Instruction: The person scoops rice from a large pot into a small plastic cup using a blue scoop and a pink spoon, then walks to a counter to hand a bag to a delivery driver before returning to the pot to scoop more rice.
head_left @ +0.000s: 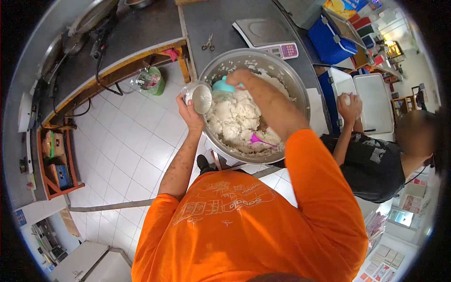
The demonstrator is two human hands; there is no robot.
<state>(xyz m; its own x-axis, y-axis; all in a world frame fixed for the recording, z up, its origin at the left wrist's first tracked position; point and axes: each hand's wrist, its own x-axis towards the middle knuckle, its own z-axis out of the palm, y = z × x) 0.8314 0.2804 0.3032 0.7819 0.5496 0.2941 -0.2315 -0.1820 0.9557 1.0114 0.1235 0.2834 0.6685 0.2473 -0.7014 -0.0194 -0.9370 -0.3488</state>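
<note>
A large metal pot (300,91) stands in front of me, filled with white rice (237,113) that also sticks to its inner wall. My left hand (190,113) grips a small round bowl (202,99) at the pot's left rim, its mouth turned toward me. Inside the pot, my right hand (239,78) is closed on a turquoise rice scoop (221,85) at the far left part of the rice. The scoop's handle is mostly hidden by my fingers. A purple spoon (256,138) lies in the rice nearer to me, beside a brownish patch.
Beyond the pot are a digital scale (268,35) and scissors (208,43) on the dark counter. A co-worker (371,162) at right holds something white over an open cooler (345,84). A green bin (152,80) stands on the tiled floor at left.
</note>
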